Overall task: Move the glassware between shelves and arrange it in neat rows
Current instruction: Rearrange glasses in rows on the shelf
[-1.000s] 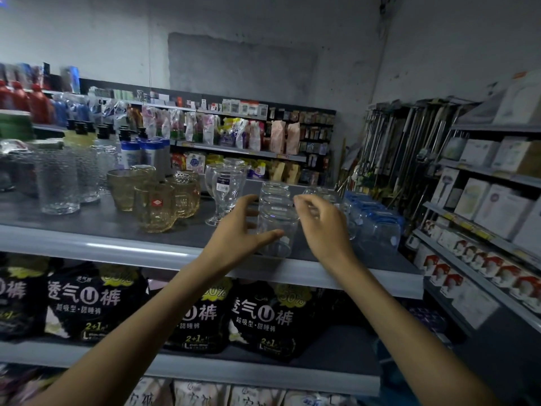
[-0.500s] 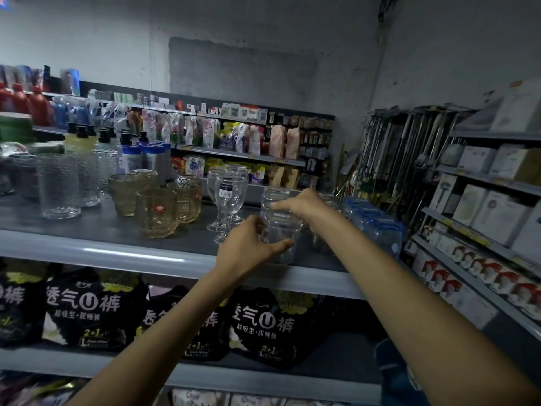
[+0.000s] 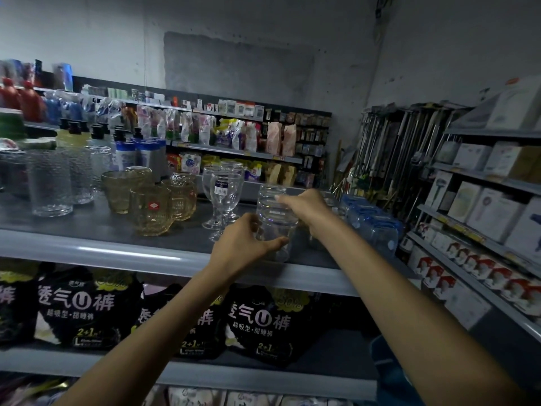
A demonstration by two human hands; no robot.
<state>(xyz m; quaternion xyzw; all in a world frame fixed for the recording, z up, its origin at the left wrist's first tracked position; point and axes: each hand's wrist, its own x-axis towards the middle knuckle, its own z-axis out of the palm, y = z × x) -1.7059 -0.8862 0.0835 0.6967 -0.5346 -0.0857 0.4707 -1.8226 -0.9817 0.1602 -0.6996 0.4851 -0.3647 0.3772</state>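
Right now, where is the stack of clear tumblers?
In the head view, the stack stands near the front edge of the grey shelf, between stemmed goblets on its left and blue-lidded containers on its right.

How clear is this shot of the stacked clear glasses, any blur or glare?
Head view: dim overall; the stacked clear glasses nearly melt into the dark shelf; far-left bottles are blurred; the wide-angle lens bows the shelf lip, which carries faint sheen.

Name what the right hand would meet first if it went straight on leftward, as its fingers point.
Likely the labelled goblet, just beyond the stacked glasses the right hand touches; depth unclear.
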